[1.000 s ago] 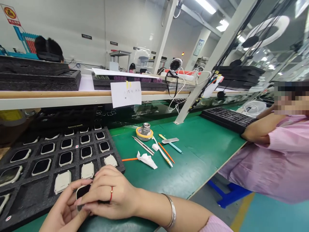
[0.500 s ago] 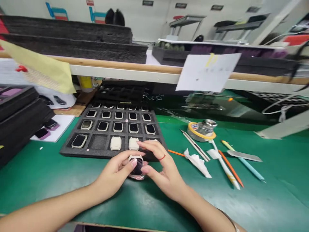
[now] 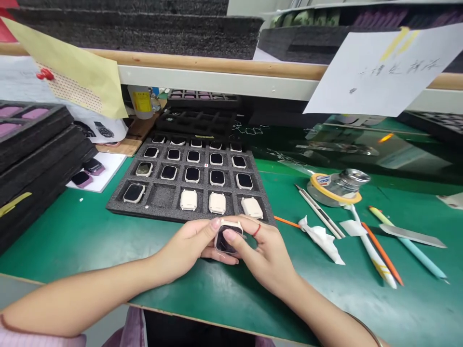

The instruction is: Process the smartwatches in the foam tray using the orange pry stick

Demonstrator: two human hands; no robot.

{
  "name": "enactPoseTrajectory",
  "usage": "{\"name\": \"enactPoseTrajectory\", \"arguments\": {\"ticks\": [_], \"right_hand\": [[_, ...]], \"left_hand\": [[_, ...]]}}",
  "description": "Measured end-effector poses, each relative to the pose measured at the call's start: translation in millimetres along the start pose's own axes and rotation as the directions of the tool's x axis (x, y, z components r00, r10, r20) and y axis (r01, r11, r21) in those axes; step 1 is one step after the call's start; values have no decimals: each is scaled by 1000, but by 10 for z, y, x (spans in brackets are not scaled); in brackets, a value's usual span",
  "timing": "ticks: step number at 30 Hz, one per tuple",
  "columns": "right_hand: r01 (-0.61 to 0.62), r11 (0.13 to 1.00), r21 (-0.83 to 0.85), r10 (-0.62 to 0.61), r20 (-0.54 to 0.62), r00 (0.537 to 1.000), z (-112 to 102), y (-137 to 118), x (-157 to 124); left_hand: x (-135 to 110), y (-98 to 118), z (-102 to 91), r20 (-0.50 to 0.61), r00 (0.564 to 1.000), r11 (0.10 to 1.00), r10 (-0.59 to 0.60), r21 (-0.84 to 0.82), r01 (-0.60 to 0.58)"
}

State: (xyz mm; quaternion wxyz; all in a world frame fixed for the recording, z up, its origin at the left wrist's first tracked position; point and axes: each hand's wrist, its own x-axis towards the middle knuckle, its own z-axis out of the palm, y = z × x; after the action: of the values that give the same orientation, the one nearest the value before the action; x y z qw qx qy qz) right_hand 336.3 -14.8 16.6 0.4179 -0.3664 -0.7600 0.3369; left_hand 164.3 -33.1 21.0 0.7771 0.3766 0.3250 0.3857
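Cream square smartwatch case with a dark glass face is held low in the centre of the head view, just above the green bench mat and just in front of the black foam tray of similar cases. It is pinched from the left by the left hand. The right hand is closed on its right side, with the thumb laid on the glass. Pressing or checking of the face is judged to be the step in hand. A steady grip at the edges is called for in any further handling.
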Motion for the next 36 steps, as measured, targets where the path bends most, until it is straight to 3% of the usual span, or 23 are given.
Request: {"name": "enactPoseTrajectory", "arguments": {"ticks": [6, 11, 17, 20, 25, 30, 33, 36], "right_hand": [[33, 998, -59, -38, -82, 996, 15, 7, -13], [-77, 996, 45, 79, -35, 996, -26, 22, -19], [32, 999, -1, -32, -16, 999, -44, -29, 25], [-26, 1000, 6, 26, -16, 1000, -43, -46, 33], [-20, 999, 39, 23, -66, 998, -24, -33, 14], [-116, 990, 82, 125, -107, 986, -71, -32, 28], [10, 1000, -27, -15, -222, 975, -142, -50, 27], [199, 971, -135, -215, -122, 969, -153, -64, -8]], "left_hand": [[7, -35, 38, 29, 998, 985, -53, -165, 57], [16, -24, 32, 19, 995, 979, -95, -179, 97], [19, -28, 18, 19, 997, 990, -79, -115, 80], [14, -39, 29, 18, 995, 990, -98, -102, 99], [0, -66, 45, 22, 987, 979, -161, -125, 163], [6, -62, 47, 58, 985, 970, -161, -177, 169], [17, -38, 31, 19, 993, 971, -120, -206, 121], [23, -19, 18, 2, 996, 982, -93, -165, 92]]}}
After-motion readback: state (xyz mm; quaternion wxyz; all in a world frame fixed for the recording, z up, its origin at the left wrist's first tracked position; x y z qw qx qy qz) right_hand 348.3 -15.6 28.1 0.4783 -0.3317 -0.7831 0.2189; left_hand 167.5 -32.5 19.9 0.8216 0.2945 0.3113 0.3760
